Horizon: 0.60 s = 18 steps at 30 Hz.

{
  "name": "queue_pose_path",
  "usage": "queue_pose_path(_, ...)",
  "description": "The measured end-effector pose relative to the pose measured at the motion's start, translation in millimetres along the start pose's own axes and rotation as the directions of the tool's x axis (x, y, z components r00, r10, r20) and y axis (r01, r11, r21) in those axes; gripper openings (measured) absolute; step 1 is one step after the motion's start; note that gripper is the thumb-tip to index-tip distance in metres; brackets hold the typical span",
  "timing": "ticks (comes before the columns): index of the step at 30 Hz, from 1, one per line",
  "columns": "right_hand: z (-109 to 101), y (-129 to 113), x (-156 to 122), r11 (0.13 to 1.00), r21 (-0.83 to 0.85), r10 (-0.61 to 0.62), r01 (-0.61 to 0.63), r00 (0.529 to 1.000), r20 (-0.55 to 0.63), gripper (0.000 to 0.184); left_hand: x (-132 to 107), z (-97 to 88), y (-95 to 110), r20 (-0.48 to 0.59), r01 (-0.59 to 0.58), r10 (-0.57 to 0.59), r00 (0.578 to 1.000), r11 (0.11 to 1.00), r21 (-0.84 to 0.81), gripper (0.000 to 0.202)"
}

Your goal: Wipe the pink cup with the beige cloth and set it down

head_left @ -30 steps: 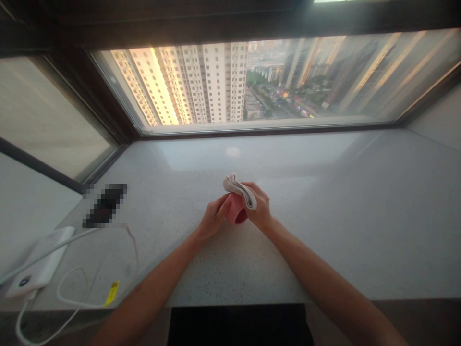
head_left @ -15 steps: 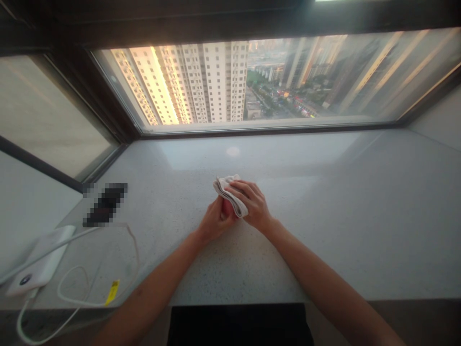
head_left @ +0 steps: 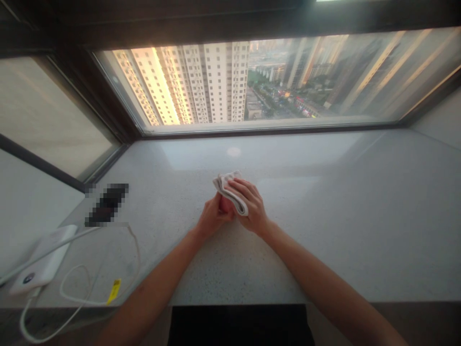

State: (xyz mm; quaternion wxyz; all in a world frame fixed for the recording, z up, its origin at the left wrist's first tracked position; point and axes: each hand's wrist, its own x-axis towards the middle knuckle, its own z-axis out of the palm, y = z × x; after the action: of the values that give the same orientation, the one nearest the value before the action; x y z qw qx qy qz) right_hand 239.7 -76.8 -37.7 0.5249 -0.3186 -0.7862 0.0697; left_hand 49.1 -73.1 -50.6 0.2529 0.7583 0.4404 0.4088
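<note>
Behind sill's front edge (head_left: 237, 302) | right hand (head_left: 252, 204): cloth (head_left: 230, 193) | room rightward

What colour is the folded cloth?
The folded cloth is off-white, seen best in the head view.

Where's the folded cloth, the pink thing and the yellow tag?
Folded cloth (head_left: 224, 184), head view, upper left part.
Pink thing (head_left: 225, 205), head view, side below the cloth.
Yellow tag (head_left: 114, 291), head view, middle.

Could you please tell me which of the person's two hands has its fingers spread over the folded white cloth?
The right hand: its fingers lie over the folded white cloth, whereas the left hand holds the pink object.
</note>
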Motion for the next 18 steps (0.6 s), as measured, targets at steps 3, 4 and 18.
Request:
queue_pose_path(3,2.5,0.5,0.5,1.000,0.015,0.014,-0.014,0.999,-0.029,0.047,0.7,1.3,-1.3,-0.010,-0.006,0.006,1.000,1.000,-0.002,0.058)
queue_pose_path(4,4.3,2.0,0.0,0.993,0.038,0.118,-0.115,0.988,-0.099,0.045,1.0,1.4,-0.3,-0.022,-0.020,0.020,1.000,1.000,0.003,0.061)
queue_pose_path(18,9.3,-6.0,-4.4,0.960,0.042,0.276,-0.275,0.924,-0.263,0.047,0.6,2.9,3.6,-0.053,-0.066,0.066,0.996,0.998,0.016,0.067)
